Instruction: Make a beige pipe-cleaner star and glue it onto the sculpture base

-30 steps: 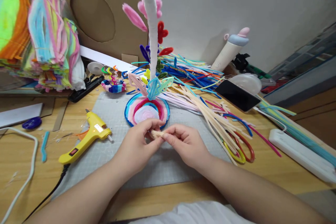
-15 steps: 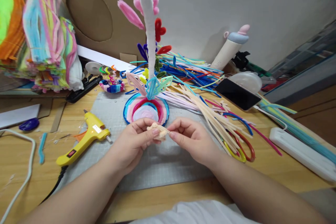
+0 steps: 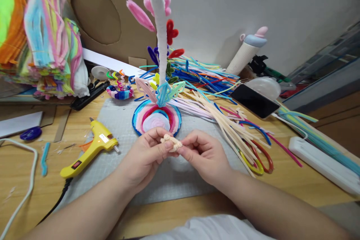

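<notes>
A small cream pipe-cleaner piece (image 3: 170, 142), bent and coiled, is pinched between both hands above the grey cutting mat (image 3: 180, 180). My left hand (image 3: 150, 150) grips its left side between thumb and fingers. At its right end, the thumb and fingertips of my right hand (image 3: 202, 153) close on it. Behind the hands stands a round striped base (image 3: 156, 118) of coiled pipe cleaners, with a white wrapped stem (image 3: 160, 37) rising from it. Pastel folded shapes (image 3: 161, 93) sit at the stem's foot. Fingers cover part of the cream piece.
A yellow hot glue gun (image 3: 91, 150) lies left on the mat. Cream pipe cleaners (image 3: 233, 131) spread to the right, near a phone (image 3: 254, 101) and a white power strip (image 3: 323, 165). Bundled pipe cleaners (image 3: 47, 37) stand at the back left.
My right hand has moved slightly left, closer to my left hand. The cream piece has turned a little, and its right end now lies nearer the left fingers.
</notes>
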Demonstrator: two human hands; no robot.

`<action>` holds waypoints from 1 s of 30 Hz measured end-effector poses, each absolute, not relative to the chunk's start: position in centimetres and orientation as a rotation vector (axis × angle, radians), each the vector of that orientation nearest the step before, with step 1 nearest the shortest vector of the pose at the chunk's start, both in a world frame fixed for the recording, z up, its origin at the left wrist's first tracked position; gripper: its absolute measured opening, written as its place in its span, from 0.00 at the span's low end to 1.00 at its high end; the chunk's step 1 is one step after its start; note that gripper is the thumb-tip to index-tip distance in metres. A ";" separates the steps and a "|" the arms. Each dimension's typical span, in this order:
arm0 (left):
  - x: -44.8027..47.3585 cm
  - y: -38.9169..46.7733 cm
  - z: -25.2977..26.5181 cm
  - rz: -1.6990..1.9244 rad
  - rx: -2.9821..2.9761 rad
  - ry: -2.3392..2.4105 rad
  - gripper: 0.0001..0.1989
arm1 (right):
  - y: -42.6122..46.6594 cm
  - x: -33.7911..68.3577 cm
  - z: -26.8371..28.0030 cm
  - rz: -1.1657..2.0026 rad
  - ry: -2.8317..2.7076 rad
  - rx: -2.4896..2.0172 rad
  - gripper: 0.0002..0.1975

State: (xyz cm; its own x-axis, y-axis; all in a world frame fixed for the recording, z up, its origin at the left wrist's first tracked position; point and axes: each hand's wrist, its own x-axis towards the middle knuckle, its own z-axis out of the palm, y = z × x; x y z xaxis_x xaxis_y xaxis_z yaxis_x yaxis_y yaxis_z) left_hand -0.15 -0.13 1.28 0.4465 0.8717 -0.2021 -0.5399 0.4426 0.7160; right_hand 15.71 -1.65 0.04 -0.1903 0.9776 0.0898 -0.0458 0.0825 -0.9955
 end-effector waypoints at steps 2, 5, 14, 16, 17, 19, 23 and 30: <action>-0.1 -0.2 1.3 0.967 0.637 0.609 0.06 | -1.8 15.7 0.0 1.219 -1.387 -1.046 0.07; -0.1 -0.3 1.3 0.991 0.664 0.602 0.06 | -1.9 15.6 0.3 1.134 -1.419 -1.051 0.05; 0.0 -0.5 1.3 1.020 0.745 0.682 0.08 | -1.9 15.7 0.5 1.039 -1.419 -1.066 0.03; -0.1 -0.4 1.2 0.992 0.795 0.706 0.08 | -1.8 15.8 0.3 1.083 -1.393 -1.090 0.04; -0.1 -0.3 1.2 0.987 0.827 0.721 0.07 | -1.7 15.8 0.3 1.111 -1.380 -1.095 0.04; -0.2 -0.2 1.1 0.990 0.885 0.757 0.06 | -1.7 15.8 0.2 1.172 -1.360 -1.090 0.05; -0.2 -0.2 0.8 0.983 0.946 0.789 0.06 | -1.7 15.7 0.4 1.219 -1.367 -1.057 0.05; -0.2 -0.2 1.0 0.961 0.957 0.757 0.06 | -1.8 15.8 0.3 1.269 -1.321 -1.046 0.05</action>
